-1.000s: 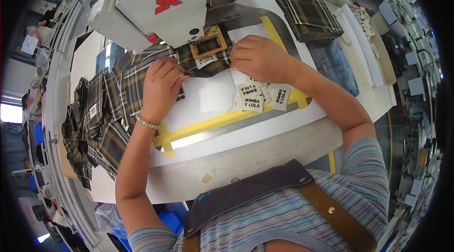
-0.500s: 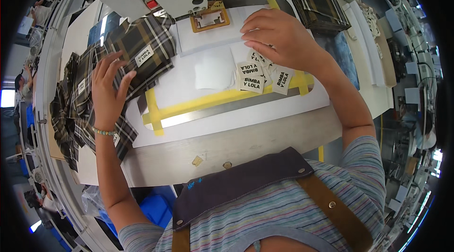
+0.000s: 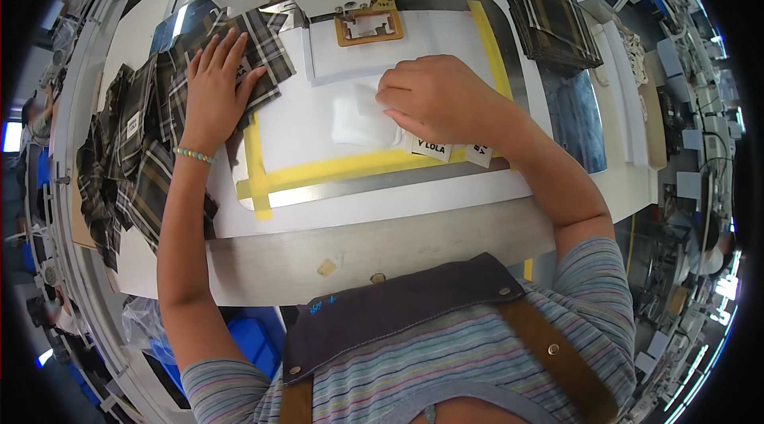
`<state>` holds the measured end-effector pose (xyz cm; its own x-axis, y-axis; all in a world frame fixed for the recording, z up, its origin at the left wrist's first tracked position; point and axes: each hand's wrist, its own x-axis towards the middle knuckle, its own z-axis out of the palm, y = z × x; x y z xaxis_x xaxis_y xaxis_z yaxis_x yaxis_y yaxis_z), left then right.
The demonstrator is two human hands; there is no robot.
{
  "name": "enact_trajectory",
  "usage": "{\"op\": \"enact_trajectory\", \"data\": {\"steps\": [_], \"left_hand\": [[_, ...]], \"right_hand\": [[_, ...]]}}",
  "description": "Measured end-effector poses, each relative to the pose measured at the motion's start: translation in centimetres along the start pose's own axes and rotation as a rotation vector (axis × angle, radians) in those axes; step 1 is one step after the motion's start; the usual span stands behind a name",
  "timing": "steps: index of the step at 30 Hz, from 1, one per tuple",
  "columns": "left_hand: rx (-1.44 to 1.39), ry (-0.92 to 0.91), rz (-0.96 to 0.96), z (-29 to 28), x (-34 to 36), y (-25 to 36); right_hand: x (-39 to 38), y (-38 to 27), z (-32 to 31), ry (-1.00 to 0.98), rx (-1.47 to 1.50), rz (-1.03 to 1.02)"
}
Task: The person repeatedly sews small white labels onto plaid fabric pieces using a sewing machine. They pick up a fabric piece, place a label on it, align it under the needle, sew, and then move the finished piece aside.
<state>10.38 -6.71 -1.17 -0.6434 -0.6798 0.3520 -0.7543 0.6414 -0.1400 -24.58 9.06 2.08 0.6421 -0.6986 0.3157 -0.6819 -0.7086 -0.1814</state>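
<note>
Right hand (image 3: 438,98) had moved toward the white sheets (image 3: 356,126), fingers curled, grip unclear; left hand (image 3: 213,94) lay flat, unclenched, on plaid fabric (image 3: 269,58).

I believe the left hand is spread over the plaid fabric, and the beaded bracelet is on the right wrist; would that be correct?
Not quite: the head view shows the beaded bracelet on the left wrist. The left hand is indeed spread over the plaid fabric.

Left fingers (image 3: 224,54) spread, right fingers (image 3: 402,88) curled
</note>
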Motion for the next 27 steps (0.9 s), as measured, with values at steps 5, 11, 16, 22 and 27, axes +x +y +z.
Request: {"op": "enact_trajectory", "data": {"steps": [5,11,16,22,27], "left_hand": [[-0.391,0.119,0.262,-6.3,1.7,8.9],[-0.518,0.248,0.476,-6.1,2.8,13.2],[-0.396,0.373,0.613,-5.7,2.3,12.6],[-0.255,0.280,0.696,-4.8,2.5,11.7],[-0.163,0.160,0.690,-3.1,3.5,11.1]], "right_hand": [[0.0,0.4,0.8,0.254,-0.058,0.060],[0.0,1.1,0.1,0.346,0.111,0.142],[0.0,1.8,-1.6,0.298,-0.032,0.004],[-0.3,2.5,-0.2,0.176,-0.311,-0.176],[0.2,4.4,0.8,0.163,-0.382,-0.176]]}}
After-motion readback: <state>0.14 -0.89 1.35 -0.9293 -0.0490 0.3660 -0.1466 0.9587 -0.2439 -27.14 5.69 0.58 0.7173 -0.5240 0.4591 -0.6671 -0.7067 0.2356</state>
